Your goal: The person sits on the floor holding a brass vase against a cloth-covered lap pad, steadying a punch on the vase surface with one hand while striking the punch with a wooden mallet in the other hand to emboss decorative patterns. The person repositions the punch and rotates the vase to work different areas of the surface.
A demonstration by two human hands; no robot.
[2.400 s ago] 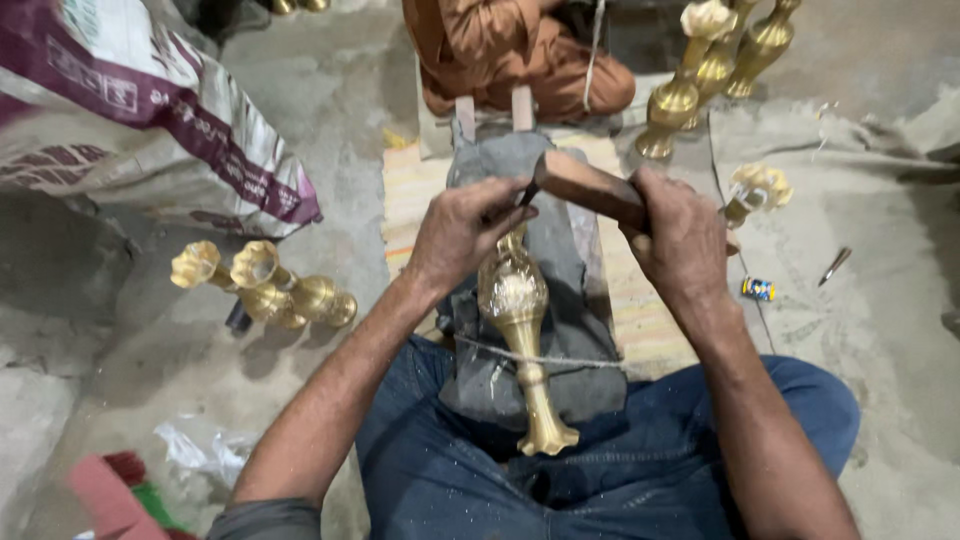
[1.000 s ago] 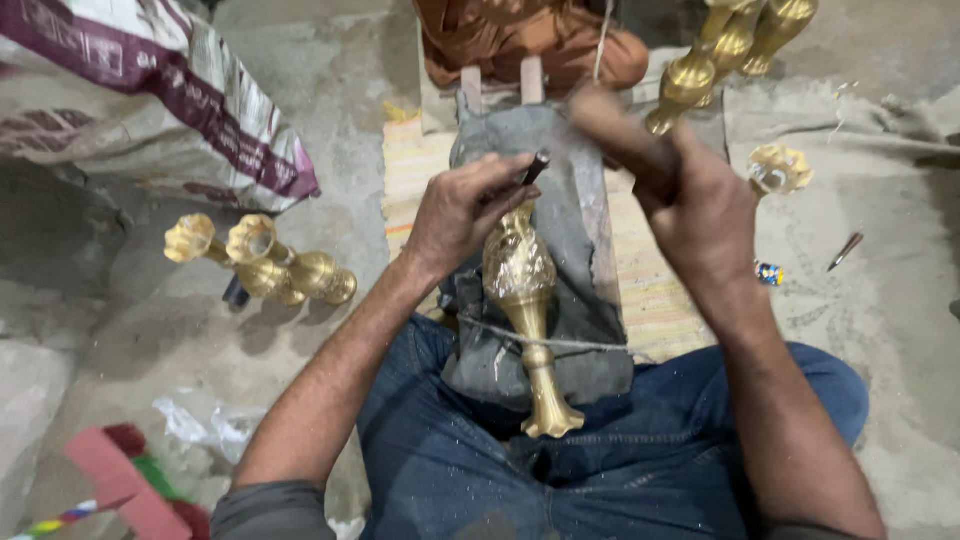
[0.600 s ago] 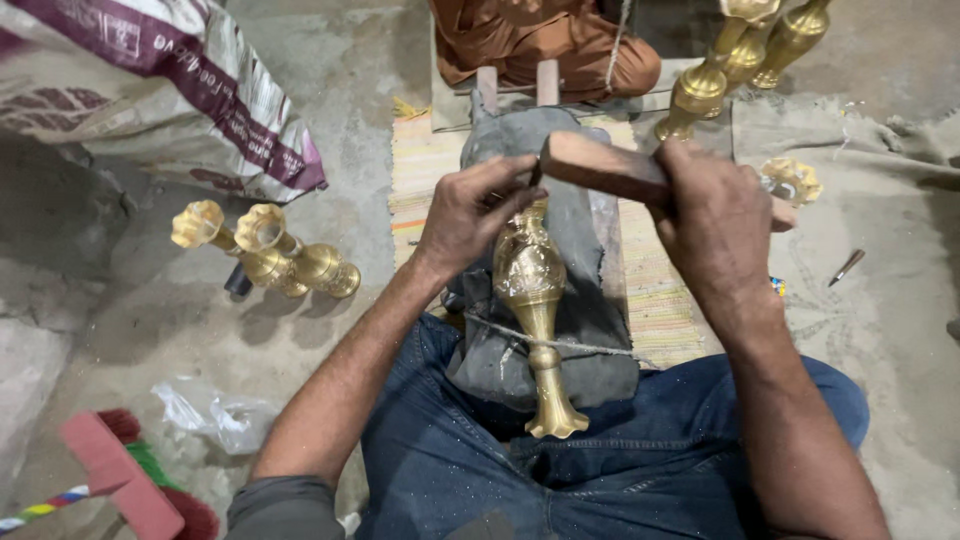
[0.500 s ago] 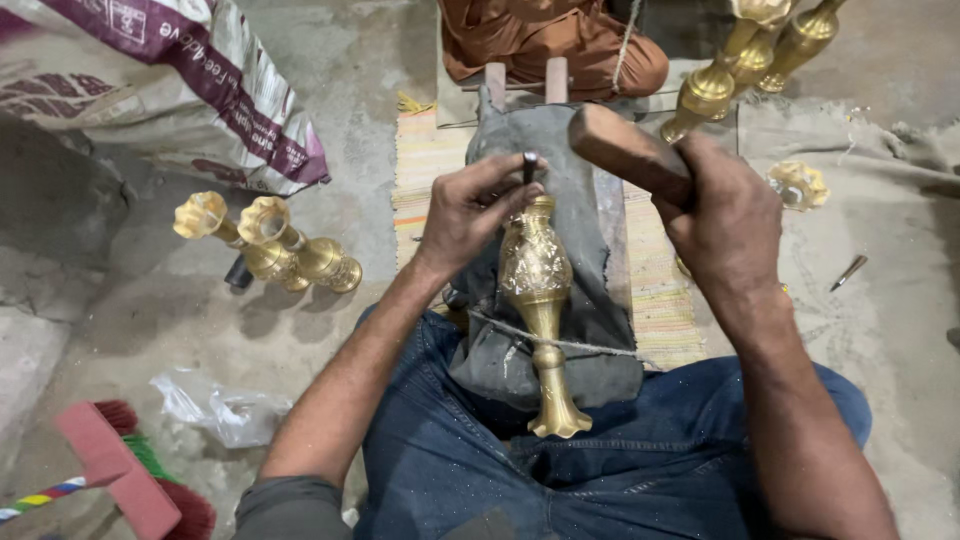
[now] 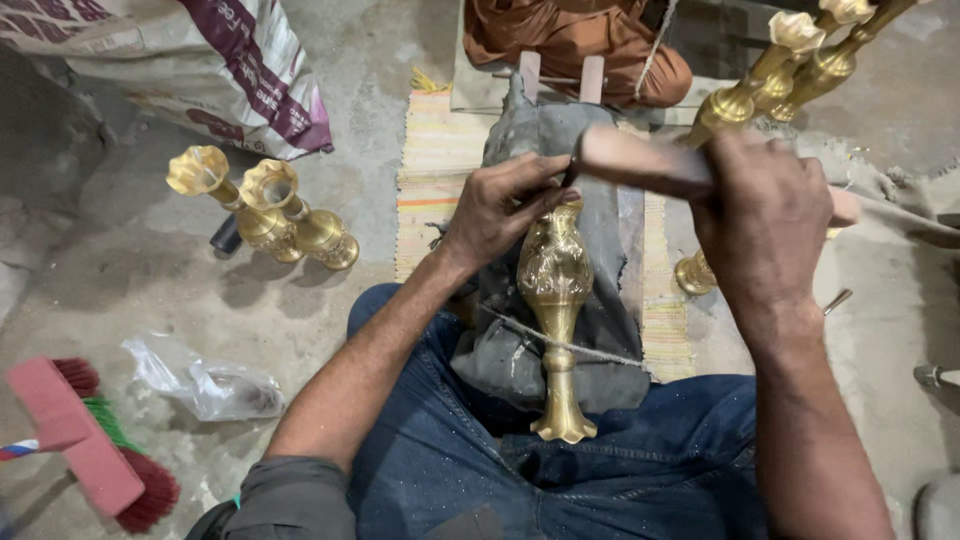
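Bare concrete workshop floor (image 5: pixel 400 40), dusty, striped woven mat (image 5: pixel 430 160) at centre of frame under the work.

Left hand (image 5: pixel 497 207): fingers pinched round a thin dark punch (image 5: pixel 570 178), tip set on the shoulder of the brass vase (image 5: pixel 555 300). Right hand (image 5: pixel 765 215): clenched round a wooden mallet (image 5: pixel 640 162), head hanging level just above the punch; blurred, so contact or not I can't tell.

Vase lies centre frame, mouth toward the top, flared foot toward the person's lap, bedded on a dark grey pad (image 5: pixel 600 250) over a block. A cord (image 5: pixel 590 348) crosses the stem and seems to tie it down.

Handling, as a judgement: cast or spun brass, stiff, probably fairly heavy for its bulk, polished and so slippery. Embossed bulb looks dent-prone; narrow stem is the natural hold, foot second.

Outward:
- Two more brass vases (image 5: pixel 265 205) lying at left of centre, touching each other.
- Bunch of brass stems (image 5: pixel 790 55) at upper right; one brass base (image 5: pixel 695 272) just right of the pad.
- Printed sack (image 5: pixel 200 60) upper left.
- Clear plastic bag (image 5: pixel 205 380) and red brush (image 5: pixel 90 450) lower left.
- Another person in orange cloth (image 5: pixel 570 35) at top centre, well apart from the work.
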